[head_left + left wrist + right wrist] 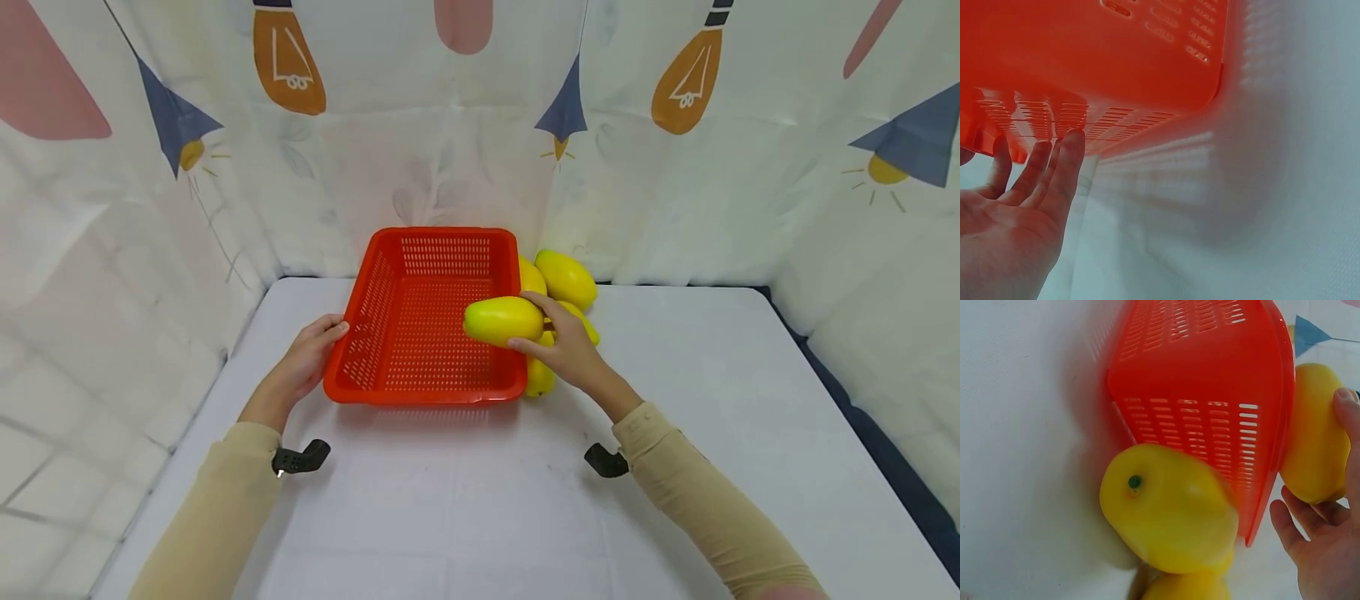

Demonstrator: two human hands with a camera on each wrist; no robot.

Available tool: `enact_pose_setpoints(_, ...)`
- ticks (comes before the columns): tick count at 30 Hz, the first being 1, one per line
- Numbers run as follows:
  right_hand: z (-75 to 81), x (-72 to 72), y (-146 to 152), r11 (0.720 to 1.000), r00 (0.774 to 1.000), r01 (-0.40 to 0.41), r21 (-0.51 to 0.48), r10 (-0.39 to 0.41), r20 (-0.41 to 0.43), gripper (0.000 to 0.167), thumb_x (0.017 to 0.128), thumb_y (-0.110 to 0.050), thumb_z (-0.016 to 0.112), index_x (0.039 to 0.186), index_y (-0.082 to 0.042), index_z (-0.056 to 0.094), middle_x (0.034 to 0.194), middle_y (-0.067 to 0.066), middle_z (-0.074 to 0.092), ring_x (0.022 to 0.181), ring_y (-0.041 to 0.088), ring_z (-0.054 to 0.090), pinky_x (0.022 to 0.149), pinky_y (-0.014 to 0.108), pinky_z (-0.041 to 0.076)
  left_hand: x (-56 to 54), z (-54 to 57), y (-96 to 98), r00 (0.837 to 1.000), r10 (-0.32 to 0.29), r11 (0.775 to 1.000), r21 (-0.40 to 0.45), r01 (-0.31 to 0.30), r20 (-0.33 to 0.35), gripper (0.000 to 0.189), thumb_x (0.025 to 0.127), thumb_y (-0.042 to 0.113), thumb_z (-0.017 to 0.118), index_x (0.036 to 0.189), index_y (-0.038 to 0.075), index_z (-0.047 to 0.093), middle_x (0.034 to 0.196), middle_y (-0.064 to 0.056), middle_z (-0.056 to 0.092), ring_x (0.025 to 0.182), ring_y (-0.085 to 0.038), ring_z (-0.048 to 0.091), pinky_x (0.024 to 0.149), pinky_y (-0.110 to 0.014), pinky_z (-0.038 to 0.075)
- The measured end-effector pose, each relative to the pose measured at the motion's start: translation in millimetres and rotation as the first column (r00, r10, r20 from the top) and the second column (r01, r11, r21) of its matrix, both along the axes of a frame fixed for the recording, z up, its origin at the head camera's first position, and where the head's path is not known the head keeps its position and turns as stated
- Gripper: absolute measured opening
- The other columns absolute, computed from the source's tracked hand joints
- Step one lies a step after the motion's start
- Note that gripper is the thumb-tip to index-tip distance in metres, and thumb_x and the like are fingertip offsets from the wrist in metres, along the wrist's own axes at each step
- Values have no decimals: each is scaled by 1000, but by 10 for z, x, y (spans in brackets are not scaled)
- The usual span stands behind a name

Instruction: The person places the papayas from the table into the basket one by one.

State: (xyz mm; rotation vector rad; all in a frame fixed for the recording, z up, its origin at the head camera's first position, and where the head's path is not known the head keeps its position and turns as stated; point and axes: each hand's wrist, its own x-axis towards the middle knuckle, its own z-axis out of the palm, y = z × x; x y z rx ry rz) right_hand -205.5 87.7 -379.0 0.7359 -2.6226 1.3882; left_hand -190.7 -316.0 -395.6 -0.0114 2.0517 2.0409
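Observation:
My left hand (302,367) holds the left rim of a red plastic basket (431,398) with slotted sides. In the left wrist view, its fingertips (1074,140) touch the basket's outer wall from outside. A yellow mango (501,322) with a greenish tip is gripped between the thumb and fingers of my right hand (570,354). That mango hangs over the right rim, overlapping the basket's inside in the head view. Several other yellow mangoes (567,280) lie against the basket's right side, partly hidden by its rim and my hand. One nearby mango (1169,509) shows a green stem spot.
The basket stands on a white-covered table (465,500), close to its back edge. A printed cloth (465,142) hangs behind the table and along both sides. Black wrist bands (302,457) sit at both cuffs.

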Motion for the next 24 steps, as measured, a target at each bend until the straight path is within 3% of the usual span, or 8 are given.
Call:
enact_pose_setpoints(7, -1, 21, -30, 1000, 1000, -18, -4, 18, -7, 74, 82, -46, 73, 143, -19, 41, 137, 1, 53, 114, 18, 53, 94, 39, 52, 10, 5, 14, 1000, -1, 1000, -25, 1, -9, 28, 102, 34, 47, 117, 12, 43, 107, 3, 54, 96, -8, 56, 80, -18, 51)
enact_pose_setpoints(24, 9, 29, -128, 999, 999, -35, 6, 36, -32, 73, 80, -43, 76, 141, -18, 44, 138, -1, 51, 113, 18, 52, 95, 39, 51, 8, -2, 13, 1000, 8, 1000, -14, -8, -9, 22, 102, 31, 46, 115, 13, 44, 106, 2, 54, 94, -8, 56, 79, -18, 51)
